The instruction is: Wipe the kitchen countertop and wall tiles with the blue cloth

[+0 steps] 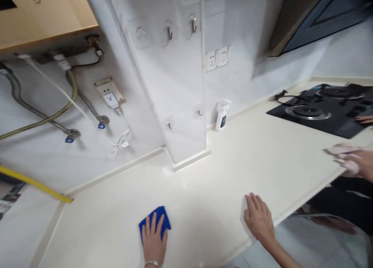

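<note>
My left hand (154,239) lies with spread fingers on a folded blue cloth (163,217), pressing it flat against the pale countertop (201,213). A bracelet shows at that wrist. Over to the right, my right hand (258,217) rests on the same countertop near its front edge, fingers stretched out and nothing under them that I can see.
A white spray bottle (222,115) stands against the wall. At the right are a black gas hob (317,108) and another person's hand (364,163) with a pale pinkish cloth (344,149). A wall pillar (186,143) juts onto the counter; a yellow pipe (37,185) is at left.
</note>
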Demonstrator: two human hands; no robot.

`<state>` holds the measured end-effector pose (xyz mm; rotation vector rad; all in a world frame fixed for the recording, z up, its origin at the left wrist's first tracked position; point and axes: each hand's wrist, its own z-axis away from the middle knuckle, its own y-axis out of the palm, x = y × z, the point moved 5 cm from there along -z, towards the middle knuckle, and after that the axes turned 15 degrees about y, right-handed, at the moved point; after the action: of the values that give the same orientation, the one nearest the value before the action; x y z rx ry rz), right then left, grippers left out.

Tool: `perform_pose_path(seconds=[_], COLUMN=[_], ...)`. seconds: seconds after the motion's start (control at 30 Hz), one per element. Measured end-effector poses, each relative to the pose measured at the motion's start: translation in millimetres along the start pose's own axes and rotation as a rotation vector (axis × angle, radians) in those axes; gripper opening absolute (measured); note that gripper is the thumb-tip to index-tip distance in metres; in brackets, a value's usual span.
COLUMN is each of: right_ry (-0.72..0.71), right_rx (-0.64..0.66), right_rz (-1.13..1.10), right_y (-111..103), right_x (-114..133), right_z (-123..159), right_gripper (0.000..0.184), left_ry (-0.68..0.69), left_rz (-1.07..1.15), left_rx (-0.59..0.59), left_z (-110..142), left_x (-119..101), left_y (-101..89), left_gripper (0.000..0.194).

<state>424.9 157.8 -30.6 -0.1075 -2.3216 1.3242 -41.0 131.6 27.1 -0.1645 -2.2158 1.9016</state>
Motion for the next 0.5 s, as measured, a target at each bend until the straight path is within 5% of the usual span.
perform_pose_path(seconds=[0.17,0.3,0.5], right_ry=[0.009,-0.017,-0.02], right_rx=[0.02,-0.008,-0.019], right_rz=[-0.025,-0.031,-0.035], right_y=[-0.8,-0.8,1.1], right_x=[0.0,-0.2,0.4], right_z=[1.7,3.2,3.8], right_gripper=[0.069,0.067,0.066], left_ry=[-0.437,-0.694,-0.47], left_rz=[-0.116,-0.035,0.026], left_rx=[0.002,0.071,0.212], left_z=[9.2,-3.1,4.1], left_x=[102.2,143.6,175.0], left_y=[-17.2,-28.8,-28.4], left_gripper=[0.053,0.057,0.064])
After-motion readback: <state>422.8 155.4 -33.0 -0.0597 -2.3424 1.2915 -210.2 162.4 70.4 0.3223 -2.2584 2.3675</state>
